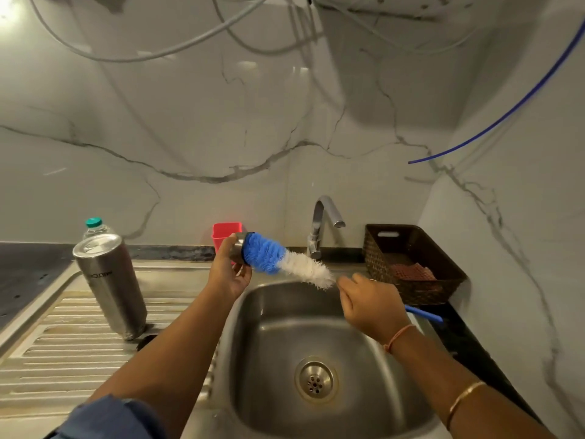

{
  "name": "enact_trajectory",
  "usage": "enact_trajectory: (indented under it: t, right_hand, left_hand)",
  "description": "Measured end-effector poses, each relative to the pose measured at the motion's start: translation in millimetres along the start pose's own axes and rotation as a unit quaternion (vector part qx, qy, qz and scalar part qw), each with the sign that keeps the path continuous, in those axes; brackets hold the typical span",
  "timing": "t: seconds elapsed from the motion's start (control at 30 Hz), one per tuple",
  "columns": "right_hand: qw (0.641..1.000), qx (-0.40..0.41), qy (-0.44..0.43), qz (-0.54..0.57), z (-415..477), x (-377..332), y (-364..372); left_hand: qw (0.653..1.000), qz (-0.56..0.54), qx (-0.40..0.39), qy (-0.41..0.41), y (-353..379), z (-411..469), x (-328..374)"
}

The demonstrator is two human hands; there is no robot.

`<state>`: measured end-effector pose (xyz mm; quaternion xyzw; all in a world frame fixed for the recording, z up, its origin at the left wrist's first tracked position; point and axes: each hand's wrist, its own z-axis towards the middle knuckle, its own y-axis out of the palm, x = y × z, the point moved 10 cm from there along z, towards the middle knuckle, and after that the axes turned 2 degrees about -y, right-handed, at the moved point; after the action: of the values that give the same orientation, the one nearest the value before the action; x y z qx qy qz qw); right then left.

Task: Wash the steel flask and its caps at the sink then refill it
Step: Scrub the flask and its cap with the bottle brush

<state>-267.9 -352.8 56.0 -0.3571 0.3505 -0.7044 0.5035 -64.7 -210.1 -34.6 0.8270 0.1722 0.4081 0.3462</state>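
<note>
The steel flask stands upright on the ribbed drainboard, left of the sink and well apart from both hands. A plastic bottle with a green top stands just behind it. Over the far left edge of the sink, the left hand grips a steel cap, fingers curled round it. The blue end of a bottle brush is pushed against the cap's open side, and the white bristles trail off to the right. The right hand is closed round the brush handle, whose blue end sticks out behind the wrist. The tap stands at the far edge of the sink. A red tub sits behind the left hand, and a brown basket rests on the worktop at the right.
</note>
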Motion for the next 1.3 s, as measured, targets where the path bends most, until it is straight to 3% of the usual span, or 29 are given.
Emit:
enact_trajectory:
  t: [0.1, 0.17, 0.2, 0.27, 0.3, 0.33, 0.37, 0.4, 0.47, 0.53, 0.57, 0.6, 0.67, 0.73, 0.77, 0.8, 0.83, 0.87, 0.9, 0.93, 1.0, 1.03, 1.1, 1.17, 1.2, 1.23, 1.3]
  right_hand:
    - [0.998, -0.05, 0.025, 0.007, 4.4, 3.3, 6.4]
    - [0.982, -0.104, 0.076, 0.137, 5.8, 9.1, 18.5]
    - [0.948, -0.15, 0.121, 0.252, 3.2, 12.2, 31.2]
    - [0.826, -0.224, 0.22, 0.468, -9.3, 13.7, 54.6]
    - [0.772, -0.243, 0.256, 0.529, -16.2, 11.6, 62.6]
    - [0.746, -0.249, 0.273, 0.554, -20.7, 9.5, 67.5]
    - [0.742, -0.242, 0.272, 0.563, -21.5, 6.1, 67.3]
    - [0.761, -0.22, 0.255, 0.555, -18.1, 2.7, 64.3]
    - [0.835, -0.17, 0.189, 0.488, -8.9, -5.0, 51.2]
    - [0.95, -0.099, 0.092, 0.281, 0.6, -12.9, 31.3]
    - [0.986, -0.036, 0.052, 0.157, 4.8, -16.0, 19.2]
    - [0.996, 0.015, 0.025, 0.081, 5.4, -19.3, 7.9]
    - [0.996, 0.075, 0.017, 0.053, 5.5, -20.1, -3.1]
    - [0.968, 0.032, 0.077, 0.237, 10.6, -9.5, 3.2]
    - [0.924, -0.014, 0.12, 0.362, 10.9, -5.7, 16.9]
    - [0.858, -0.082, 0.161, 0.48, 7.7, -9.0, 33.7]
    - [0.796, -0.128, 0.195, 0.559, 4.7, -14.3, 42.5]
    - [0.756, -0.153, 0.21, 0.601, 2.5, -19.2, 46.5]
    - [0.754, -0.164, 0.199, 0.604, 1.9, -21.9, 47.7]
    - [0.782, -0.173, 0.178, 0.572, 1.8, -23.1, 43.9]
    - [0.91, -0.192, 0.104, 0.352, -0.5, -18.4, 43.2]
    - [0.968, -0.149, 0.063, 0.193, 1.0, -10.7, 36.8]
    - [0.999, -0.018, 0.016, 0.028, 1.4, -3.8, 16.5]
    - [0.998, 0.037, 0.013, 0.053, -3.6, -3.8, 6.1]
    - [0.986, 0.002, 0.036, 0.16, -1.9, 0.7, 8.7]
    - [0.95, -0.05, 0.084, 0.295, -0.7, 6.2, 16.9]
    - [0.797, -0.192, 0.195, 0.539, -12.7, -0.5, 44.1]
  left_hand:
    - [0.999, 0.044, -0.003, 0.001, 2.9, -1.6, -3.3]
    - [0.998, 0.053, -0.012, 0.008, 6.8, -3.0, -1.8]
    - [0.998, 0.054, -0.02, 0.013, 9.2, -3.6, 0.5]
    - [0.997, 0.059, -0.046, 0.026, 17.3, -5.5, 5.4]
    - [0.996, 0.059, -0.058, 0.033, 21.2, -5.9, 7.1]
    - [0.995, 0.057, -0.068, 0.036, 24.5, -6.4, 7.1]
    - [0.995, 0.055, -0.075, 0.037, 27.9, -7.5, 6.3]
    - [0.995, 0.051, -0.08, 0.04, 30.2, -8.0, 6.6]
    - [0.994, 0.044, -0.084, 0.053, 33.7, -7.9, 9.3]
    - [0.993, 0.044, -0.089, 0.068, 35.2, -5.9, 15.8]
    - [0.993, 0.045, -0.089, 0.07, 34.9, -4.9, 18.5]
    - [0.993, 0.045, -0.089, 0.069, 35.1, -4.0, 19.4]
    - [0.994, 0.039, -0.08, 0.063, 34.7, -5.4, 18.9]
    - [0.995, 0.034, -0.063, 0.063, 33.8, -8.8, 18.7]
    - [0.995, 0.036, -0.065, 0.067, 35.5, -10.4, 19.9]
    - [0.994, 0.04, -0.072, 0.074, 37.9, -11.9, 22.3]
    - [0.992, 0.043, -0.079, 0.084, 40.8, -13.5, 25.7]
    - [0.991, 0.044, -0.082, 0.092, 43.2, -15.2, 29.0]
    - [0.991, 0.041, -0.082, 0.099, 44.6, -16.0, 32.4]
    - [0.991, 0.034, -0.078, 0.105, 44.4, -16.5, 35.6]
    - [0.992, 0.018, -0.065, 0.107, 40.5, -15.3, 40.5]
    - [0.993, 0.011, -0.057, 0.105, 36.7, -15.0, 42.3]
    - [0.995, 0.005, -0.035, 0.096, 26.9, -12.3, 43.1]
    - [0.995, 0.014, -0.03, 0.092, 22.5, -10.7, 40.8]
    - [0.995, 0.023, -0.035, 0.093, 22.8, -9.6, 39.4]
    - [0.994, 0.032, -0.045, 0.092, 24.5, -9.2, 38.1]
    - [0.993, 0.041, -0.068, 0.083, 29.1, -11.0, 34.9]
